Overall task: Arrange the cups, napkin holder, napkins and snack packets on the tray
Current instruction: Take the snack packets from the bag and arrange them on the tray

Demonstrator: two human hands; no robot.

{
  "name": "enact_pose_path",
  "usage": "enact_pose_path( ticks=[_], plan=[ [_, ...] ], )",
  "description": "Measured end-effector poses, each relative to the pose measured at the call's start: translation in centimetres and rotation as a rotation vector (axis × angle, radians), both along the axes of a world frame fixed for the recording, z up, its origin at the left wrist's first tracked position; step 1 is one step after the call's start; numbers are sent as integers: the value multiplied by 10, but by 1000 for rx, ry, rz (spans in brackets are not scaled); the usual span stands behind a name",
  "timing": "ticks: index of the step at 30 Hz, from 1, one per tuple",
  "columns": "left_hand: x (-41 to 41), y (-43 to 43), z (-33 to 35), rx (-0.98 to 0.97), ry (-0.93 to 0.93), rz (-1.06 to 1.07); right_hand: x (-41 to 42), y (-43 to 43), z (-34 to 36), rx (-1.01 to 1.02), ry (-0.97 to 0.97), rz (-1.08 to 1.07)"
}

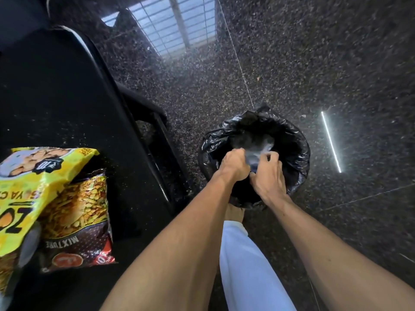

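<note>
Both my hands reach over a black-lined waste bin [298, 151] on the floor. My left hand [234, 166] and my right hand [267, 176] together grip a crumpled, clear plastic wrapper [258, 153] above the bin's mouth. On the black table at the left lie two snack packets: a yellow one [29, 182] on top of a brown "Mixture" packet [78, 221]. No cups, napkins, napkin holder or tray are in view.
The black table [67, 108] fills the left side, its edge running diagonally. A dark speckled floor [314, 63] spreads to the right, with bright window and lamp reflections. My white-trousered leg [247, 265] and foot stand just before the bin.
</note>
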State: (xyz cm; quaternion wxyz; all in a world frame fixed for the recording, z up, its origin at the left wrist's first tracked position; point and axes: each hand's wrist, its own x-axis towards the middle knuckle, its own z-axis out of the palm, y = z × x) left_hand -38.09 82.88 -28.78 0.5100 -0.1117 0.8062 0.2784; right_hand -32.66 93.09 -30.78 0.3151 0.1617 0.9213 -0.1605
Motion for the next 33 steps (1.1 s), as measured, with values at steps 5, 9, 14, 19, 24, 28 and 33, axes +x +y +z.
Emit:
enact_pose_path(
  ticks=[5,9,14,19,24,28,33],
  plan=[
    [10,2,10,0,-9,70,1,1,7,-52,-42,-17],
    [18,1,40,30,80,262,5,1,30,-100,-13,-93],
    [14,-17,131,302,172,626,2,-13,91,-243,195,-256],
    [37,-90,260,543,498,825,-5,-59,190,-477,423,-424],
    [75,-205,335,214,917,942,-5,-131,277,-860,342,-489],
    [101,-280,342,-165,971,733,2,-188,303,-869,97,-387],
    [114,-314,315,-182,841,628,8,-233,311,-605,1,-243]
  ],
)
